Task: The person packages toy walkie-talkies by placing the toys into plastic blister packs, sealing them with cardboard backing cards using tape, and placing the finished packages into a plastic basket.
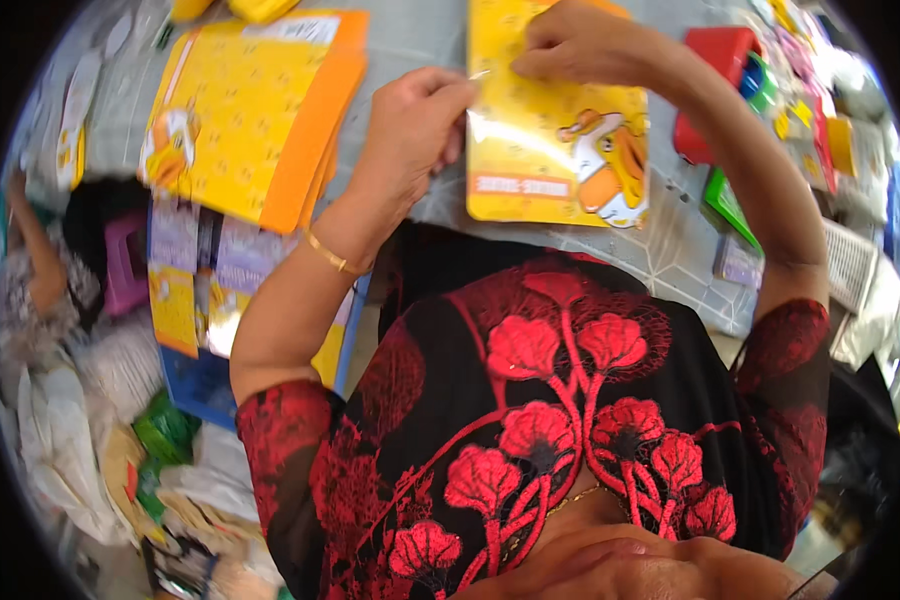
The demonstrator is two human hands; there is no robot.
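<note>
A yellow notebook [530, 150] with a cartoon duck on its glossy cover lies on the table in front of me. My left hand [420, 120] is at its left edge, thumb and forefinger pinched together. A small pale, shiny bit shows at those fingertips, too small to name. My right hand [580, 45] rests over the upper part of the cover with its fingers curled closed; whatever they hold, if anything, is hidden. Left of my left hand lies a stack of similar yellow notebooks [240, 120] with orange edges, slightly fanned.
On the right stand a red container [715, 90], a green box [732, 208] and a white basket [850, 262]. A blue crate [195, 380] holding yellow and purple packs is beside me on the left. Another person's arm [38, 245] shows at far left, near a pink stool [123, 262].
</note>
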